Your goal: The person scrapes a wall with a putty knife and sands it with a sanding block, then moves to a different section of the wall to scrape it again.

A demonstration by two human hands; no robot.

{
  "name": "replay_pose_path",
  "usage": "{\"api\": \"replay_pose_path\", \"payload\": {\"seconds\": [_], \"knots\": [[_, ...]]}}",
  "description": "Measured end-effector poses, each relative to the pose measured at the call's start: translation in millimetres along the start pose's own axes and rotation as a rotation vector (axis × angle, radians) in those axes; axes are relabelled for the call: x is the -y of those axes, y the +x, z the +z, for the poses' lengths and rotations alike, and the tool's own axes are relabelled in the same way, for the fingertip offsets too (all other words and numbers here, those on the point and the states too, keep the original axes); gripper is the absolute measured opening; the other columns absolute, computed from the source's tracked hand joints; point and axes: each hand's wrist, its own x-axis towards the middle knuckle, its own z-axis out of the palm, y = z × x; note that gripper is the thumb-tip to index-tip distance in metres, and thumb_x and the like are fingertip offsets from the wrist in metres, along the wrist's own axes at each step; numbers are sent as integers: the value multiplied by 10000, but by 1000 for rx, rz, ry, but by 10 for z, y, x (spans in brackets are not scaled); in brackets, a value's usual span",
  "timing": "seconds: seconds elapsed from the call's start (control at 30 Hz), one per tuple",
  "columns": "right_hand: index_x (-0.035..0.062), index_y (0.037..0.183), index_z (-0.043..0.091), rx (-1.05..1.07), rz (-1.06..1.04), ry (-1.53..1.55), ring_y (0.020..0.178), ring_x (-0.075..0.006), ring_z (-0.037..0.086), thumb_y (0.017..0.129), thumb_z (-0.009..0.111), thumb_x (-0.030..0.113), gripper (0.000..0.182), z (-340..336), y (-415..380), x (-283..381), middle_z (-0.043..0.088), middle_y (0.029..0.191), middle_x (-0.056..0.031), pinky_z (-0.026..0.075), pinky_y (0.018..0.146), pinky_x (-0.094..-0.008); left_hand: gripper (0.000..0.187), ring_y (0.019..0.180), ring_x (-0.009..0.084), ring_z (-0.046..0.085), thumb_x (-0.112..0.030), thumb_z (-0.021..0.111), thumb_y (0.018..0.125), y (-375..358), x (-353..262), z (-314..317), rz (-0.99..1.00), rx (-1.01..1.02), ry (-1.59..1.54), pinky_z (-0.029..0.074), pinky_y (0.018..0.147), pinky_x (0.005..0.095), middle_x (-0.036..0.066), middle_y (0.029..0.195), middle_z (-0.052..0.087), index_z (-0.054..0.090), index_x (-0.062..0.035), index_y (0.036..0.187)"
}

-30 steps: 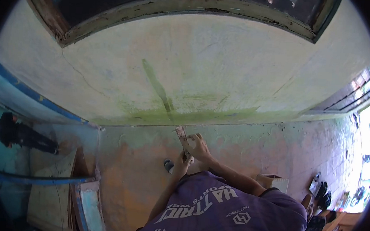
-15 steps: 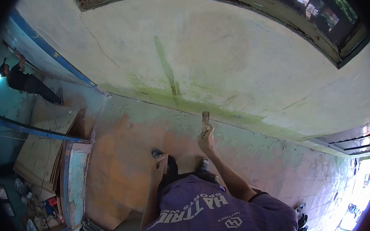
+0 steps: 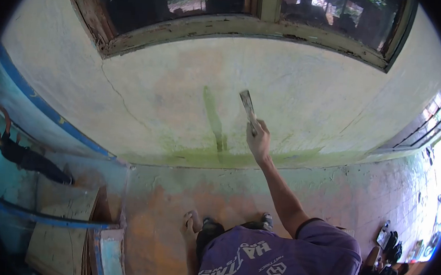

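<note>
My right hand [image 3: 259, 138] is closed round the handle of a flat scraper [image 3: 246, 104], whose blade points up in front of the pale green wall [image 3: 167, 90]. Whether the blade touches the wall I cannot tell. Low beside my body is my left hand [image 3: 192, 221], with its fingers partly showing; if it holds anything, I cannot make it out. A darker green streak [image 3: 213, 117] runs down the wall left of the scraper.
Above is a worn wooden window frame [image 3: 187, 29]. At the far left a person [image 3: 25, 157] reaches up beyond a blue-edged opening. Boards [image 3: 63, 228] lean at the lower left. Another person [image 3: 382, 274] is at the lower right.
My right hand has raised the scraper from the foot of the wall to its middle. The view has tilted up, showing more window. My left hand stays low.
</note>
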Motion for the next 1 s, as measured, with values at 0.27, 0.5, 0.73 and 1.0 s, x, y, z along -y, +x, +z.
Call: {"api": "replay_pose_path", "payload": {"seconds": [0.27, 0.5, 0.73, 1.0], "knots": [[125, 1320, 641, -190, 96, -40, 540, -151, 448, 906, 658, 79, 417, 678, -31, 44, 543, 696, -119, 410, 533, -299, 269, 1240, 249, 538, -150, 553, 990, 570, -171, -1039, -87, 12, -32, 405, 1060, 366, 148, 1318, 602, 663, -1, 1185], [108, 1301, 655, -214, 176, 8, 547, -114, 419, 897, 675, 69, 406, 646, 149, 446, 539, 689, -70, 390, 525, -280, 295, 1226, 235, 549, -178, 559, 991, 961, -5, -1445, -91, -25, -28, 404, 1059, 361, 129, 1305, 610, 656, -12, 1215], [100, 1323, 635, -254, 128, -37, 555, -130, 446, 909, 660, 68, 415, 751, 322, 306, 540, 692, -91, 412, 531, -301, 316, 1201, 234, 560, -196, 567, 991, 1120, -224, -1153, -148, -106, -134, 417, 1043, 363, 116, 1282, 615, 648, -6, 1229], [43, 1291, 644, -374, 159, -38, 605, -103, 481, 910, 641, 43, 382, 783, 42, -111, 612, 750, -105, 434, 553, -268, 339, 1208, 243, 556, -158, 564, 978, 1439, -113, -849, -258, -39, -217, 422, 1044, 367, 121, 1307, 591, 606, -8, 1279]]}}
